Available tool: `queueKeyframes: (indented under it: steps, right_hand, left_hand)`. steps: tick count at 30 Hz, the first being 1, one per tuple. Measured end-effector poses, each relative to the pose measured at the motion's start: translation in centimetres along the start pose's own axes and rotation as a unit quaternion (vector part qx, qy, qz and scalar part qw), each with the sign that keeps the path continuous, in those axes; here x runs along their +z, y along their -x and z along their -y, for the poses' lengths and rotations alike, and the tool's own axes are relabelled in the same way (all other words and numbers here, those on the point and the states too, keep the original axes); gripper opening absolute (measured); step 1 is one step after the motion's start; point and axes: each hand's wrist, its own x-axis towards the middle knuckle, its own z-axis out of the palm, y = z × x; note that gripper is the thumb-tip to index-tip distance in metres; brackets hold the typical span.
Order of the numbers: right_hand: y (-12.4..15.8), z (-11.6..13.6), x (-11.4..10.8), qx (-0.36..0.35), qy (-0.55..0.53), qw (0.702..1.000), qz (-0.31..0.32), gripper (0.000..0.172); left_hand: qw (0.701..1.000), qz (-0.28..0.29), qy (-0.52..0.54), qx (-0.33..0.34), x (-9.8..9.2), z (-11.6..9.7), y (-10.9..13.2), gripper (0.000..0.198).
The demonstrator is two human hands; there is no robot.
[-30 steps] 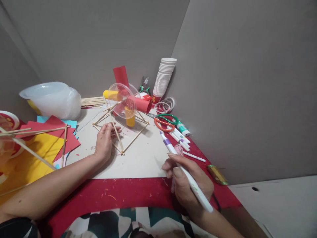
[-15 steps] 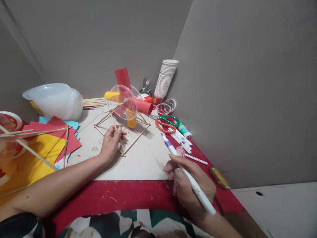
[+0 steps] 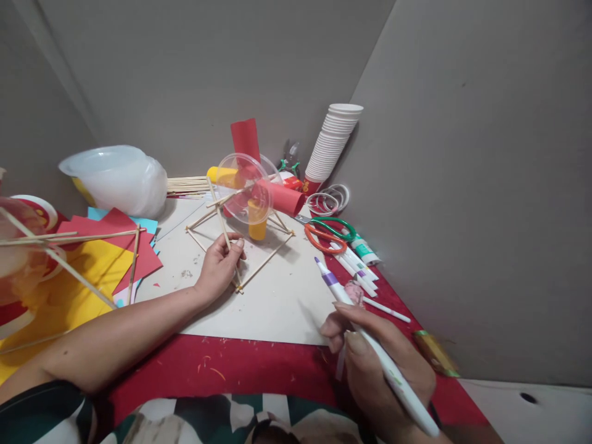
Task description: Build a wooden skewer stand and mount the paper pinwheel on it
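My left hand [image 3: 219,266] has its fingers closed on a thin stick of the wooden stick frame [image 3: 266,261], near the front corner, where the sticks meet over a white board [image 3: 277,308]. Clear plastic discs [image 3: 245,188], red paper rolls [image 3: 283,197] and an orange roll [image 3: 257,221] are fixed at the back of the frame. My right hand [image 3: 382,357] grips a white marker [image 3: 393,376] with a purple band, its uncapped purple tip pointing up and left above the board's right edge.
Scissors [image 3: 327,234], white markers [image 3: 358,271], a glue tube [image 3: 365,248] and stacked paper cups [image 3: 333,143] line the right. At left lie coloured paper [image 3: 99,265], plastic bowls [image 3: 115,185] and another stick structure [image 3: 78,280]. Grey walls stand close behind and right.
The view has shifted, so the table things appear further right. My right hand with the marker sits slightly lower and further right in view. My left hand still holds the stick.
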Motion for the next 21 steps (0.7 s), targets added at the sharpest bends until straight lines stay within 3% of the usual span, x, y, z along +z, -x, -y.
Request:
queueKeyframes:
  steps: [8, 17, 21]
  right_hand:
    - [-0.1, 0.2, 0.2, 0.020, -0.003, 1.000, -0.009, 0.025]
    - [-0.6, 0.1, -0.1, 0.016, 0.013, 0.999, 0.028, 0.027]
    - [-0.5, -0.2, 0.1, 0.041, 0.030, 0.999, 0.003, 0.023]
  left_hand:
    - [1.000, 0.017, 0.003, 0.008, -0.3, 0.3, -0.2, 0.027]
    - [0.999, 0.018, -0.032, 0.018, -0.8, -0.1, -1.1, 0.032]
    - [0.998, 0.008, -0.052, 0.044, -1.6, 0.0, -1.8, 0.035]
